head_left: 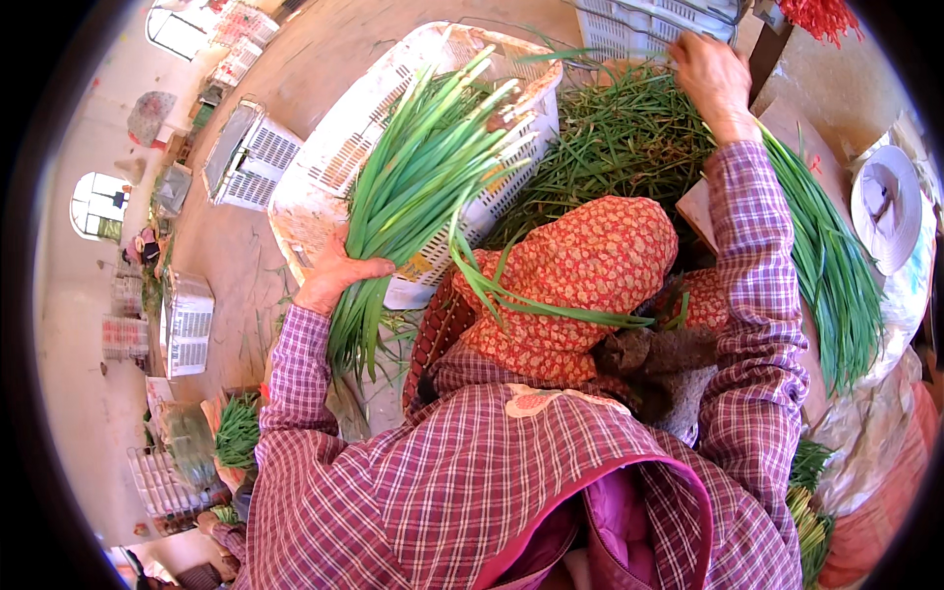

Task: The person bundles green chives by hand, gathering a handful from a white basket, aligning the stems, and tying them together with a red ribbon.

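My left hand [336, 278] is wrapped round a thick bunch of garlic chives [418, 167], pale stem ends pointing up and away. The bunch lies over the near side of a large white plastic basket [305, 187], and a few long leaves trail from it across my lap. Farther off to the right, my right hand [710, 81] has its fingers curled downward beside a second white crate [629, 34]; what they hold, if anything, is hidden. Right of that forearm, another bunch of chives [821, 265] lies on a board.
A heap of loose green leaves [629, 128] spreads between the basket and my right arm. Red ties [821, 15] show at the top right. A pale hat [886, 208] rests at the right. Other crates [254, 157] stand on the floor to the left, and a person [147, 248] is farther back.
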The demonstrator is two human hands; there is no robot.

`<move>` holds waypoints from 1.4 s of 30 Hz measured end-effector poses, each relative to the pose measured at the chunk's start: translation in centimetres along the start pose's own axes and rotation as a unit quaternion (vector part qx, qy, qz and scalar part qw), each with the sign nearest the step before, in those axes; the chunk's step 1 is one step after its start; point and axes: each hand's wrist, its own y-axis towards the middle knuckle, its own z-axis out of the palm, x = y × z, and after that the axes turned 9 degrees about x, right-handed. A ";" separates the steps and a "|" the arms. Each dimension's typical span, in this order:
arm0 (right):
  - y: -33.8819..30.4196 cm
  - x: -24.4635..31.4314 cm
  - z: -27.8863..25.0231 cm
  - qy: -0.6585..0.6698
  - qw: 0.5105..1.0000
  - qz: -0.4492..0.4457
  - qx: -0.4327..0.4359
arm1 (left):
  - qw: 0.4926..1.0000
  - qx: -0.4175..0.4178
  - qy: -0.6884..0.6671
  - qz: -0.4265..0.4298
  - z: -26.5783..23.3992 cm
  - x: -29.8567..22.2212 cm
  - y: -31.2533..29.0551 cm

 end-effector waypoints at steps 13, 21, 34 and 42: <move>-6.3 14.4 -3.0 0.245 0.904 -0.255 -0.239 | 0.987 -0.036 0.142 0.071 1.8 -4.9 3.9; -7.4 10.0 -0.4 0.227 0.971 -0.048 -0.051 | 0.990 -0.027 0.111 0.079 1.3 -4.5 5.5; -8.5 8.9 1.2 0.226 0.972 0.019 0.060 | 0.999 -0.014 0.006 0.041 3.1 -4.9 4.4; -7.8 12.7 -1.9 0.351 0.918 -0.117 -0.145 | 0.992 0.023 -0.127 -0.001 2.4 -3.6 4.3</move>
